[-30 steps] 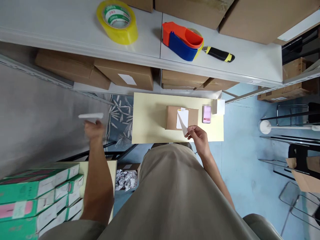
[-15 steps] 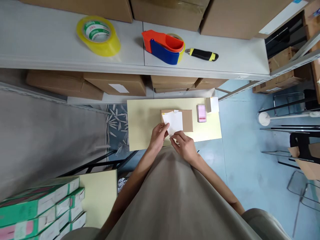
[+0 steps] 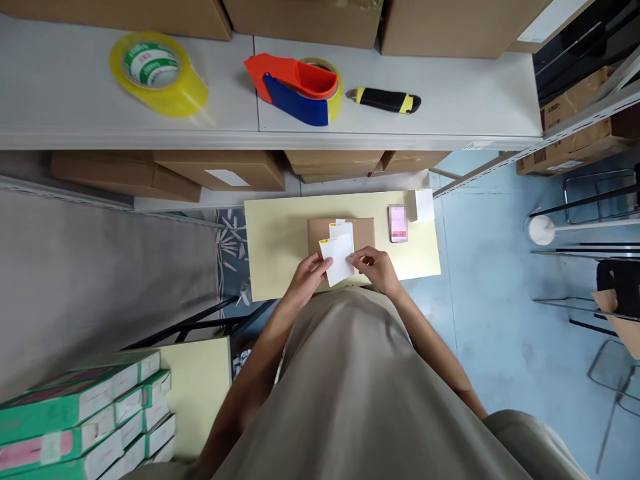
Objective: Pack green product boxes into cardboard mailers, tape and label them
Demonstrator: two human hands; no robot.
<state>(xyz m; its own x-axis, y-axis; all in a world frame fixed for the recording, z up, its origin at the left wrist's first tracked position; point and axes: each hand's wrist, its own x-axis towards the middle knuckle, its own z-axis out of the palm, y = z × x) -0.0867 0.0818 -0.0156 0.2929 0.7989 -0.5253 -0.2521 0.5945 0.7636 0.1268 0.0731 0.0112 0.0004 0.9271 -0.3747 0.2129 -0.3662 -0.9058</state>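
Both my hands hold a white sheet of paper [image 3: 339,257] over the near edge of a small pale yellow table [image 3: 280,240]. My left hand [image 3: 310,275] pinches its left edge and my right hand [image 3: 379,267] grips its right side. Behind the paper a small brown cardboard box [image 3: 364,233] lies on the table with a white label [image 3: 342,229] on top. A pink phone-like item [image 3: 398,223] lies to the right of the box, and a small white-faced box [image 3: 421,205] stands at the table's far right corner.
A grey shelf [image 3: 450,120] above carries a yellow tape roll [image 3: 156,72], an orange-and-blue tape dispenser [image 3: 295,89] and a black-and-yellow utility knife [image 3: 384,100]. Cardboard boxes [image 3: 220,170] sit beneath it. Green-and-white cartons [image 3: 75,417] are stacked lower left. Metal chair frames [image 3: 590,220] stand on the right.
My left hand came in from the far left, where it held a white strip, and joined my right hand on the white paper. The paper now sits lower, nearer me.
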